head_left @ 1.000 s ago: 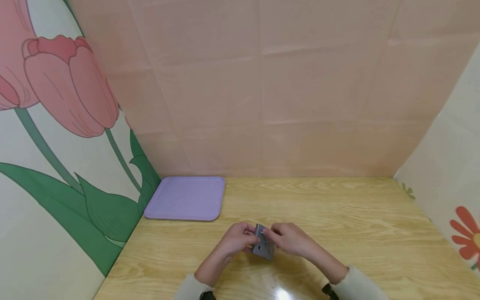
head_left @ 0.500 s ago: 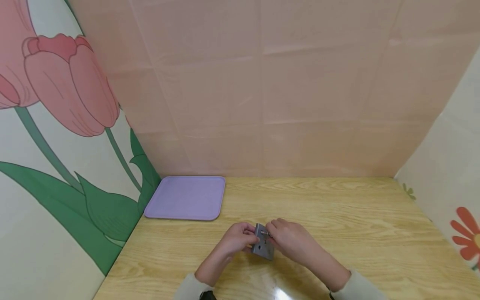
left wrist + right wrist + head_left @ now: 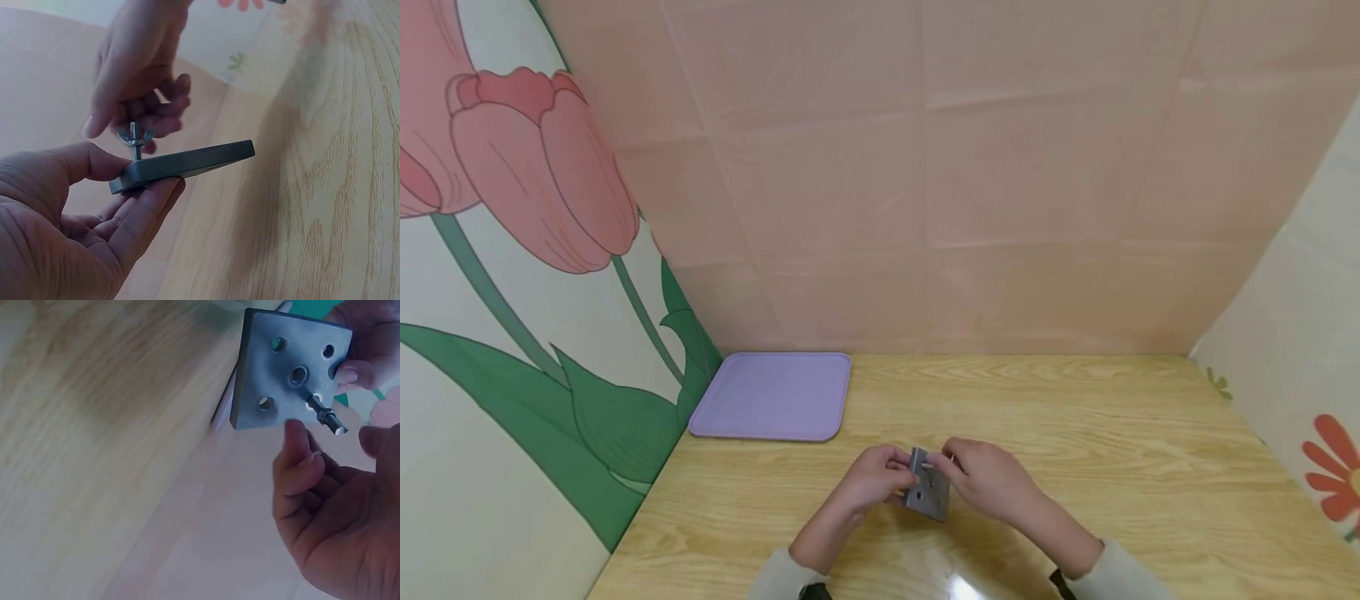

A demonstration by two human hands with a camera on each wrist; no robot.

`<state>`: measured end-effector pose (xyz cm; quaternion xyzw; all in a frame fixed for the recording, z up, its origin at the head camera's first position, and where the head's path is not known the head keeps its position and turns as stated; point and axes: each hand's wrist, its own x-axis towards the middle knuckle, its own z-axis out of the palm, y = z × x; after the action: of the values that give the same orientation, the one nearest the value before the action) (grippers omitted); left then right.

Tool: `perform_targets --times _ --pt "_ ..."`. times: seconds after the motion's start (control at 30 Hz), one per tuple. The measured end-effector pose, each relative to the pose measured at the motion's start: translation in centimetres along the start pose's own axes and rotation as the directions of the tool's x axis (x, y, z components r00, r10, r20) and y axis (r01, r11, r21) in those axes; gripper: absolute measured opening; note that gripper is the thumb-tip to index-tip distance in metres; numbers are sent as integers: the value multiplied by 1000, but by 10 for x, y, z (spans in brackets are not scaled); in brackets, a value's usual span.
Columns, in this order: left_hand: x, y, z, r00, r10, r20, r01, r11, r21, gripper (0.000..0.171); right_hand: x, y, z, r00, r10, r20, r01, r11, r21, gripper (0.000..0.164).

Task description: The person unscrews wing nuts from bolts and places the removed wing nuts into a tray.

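head view: we find the left hand (image 3: pixel 874 479) pinching the gray plate (image 3: pixel 931 498) over the table (image 3: pixel 1120 442) as before — but the right hand (image 3: pixel 992 477) has rolled, its thumb showing. left wrist: a wing nut (image 3: pixel 136 141) on the bolt (image 3: pixel 134 128) (right thumb and fingers parted). right wrist: we see loose fingers near the bolt.

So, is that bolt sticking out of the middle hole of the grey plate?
No, the right wrist view shows the bolt at a corner of the grey plate, with none in the middle hole.
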<state>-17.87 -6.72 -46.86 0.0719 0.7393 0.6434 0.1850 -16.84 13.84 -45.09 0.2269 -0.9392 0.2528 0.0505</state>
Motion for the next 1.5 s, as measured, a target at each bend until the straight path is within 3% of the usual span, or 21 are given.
perform_targets --times 0.13,0.3,0.43,0.73,0.9,1.07,1.17,1.27,1.37,1.43,1.5 --pt "0 0 0 1000 -8 1 8 1000 -8 24 1 3 -1 983 135 121 -153 976 157 52" --pt "1 0 1 1000 -15 1 15 1000 -9 25 1 6 0 942 222 250 -295 905 307 61" --pt "1 -1 0 1000 -16 4 16 1000 -7 25 1 6 1 936 214 281 -309 881 359 59" --pt "1 0 1 1000 -16 7 16 1000 -3 24 2 4 0 942 181 283 -278 894 352 54" --pt "2 0 1 1000 -16 8 16 1000 7 24 2 4 0 971 104 216 -158 955 250 42" --pt "2 -1 1 1000 -5 5 5 1000 7 25 1 4 0 994 -32 106 29 999 29 25" --pt "3 -1 1 1000 2 4 -2 1000 0 25 0 4 1 986 -159 40 163 976 -145 19" --pt "2 -1 1 1000 0 3 1 1000 -9 25 0 5 4 955 -295 -18 275 910 -311 21" --pt "2 0 1 1000 -2 3 2 1000 -13 24 -1 6 6 920 -386 -65 328 850 -413 25" --pt "2 0 1 1000 -2 2 2 1000 -13 23 -2 6 7 914 -397 -80 328 842 -429 25" --pt "2 0 1 1000 -1 3 2 1000 -9 22 -3 5 7 929 -360 -86 300 868 -395 24"
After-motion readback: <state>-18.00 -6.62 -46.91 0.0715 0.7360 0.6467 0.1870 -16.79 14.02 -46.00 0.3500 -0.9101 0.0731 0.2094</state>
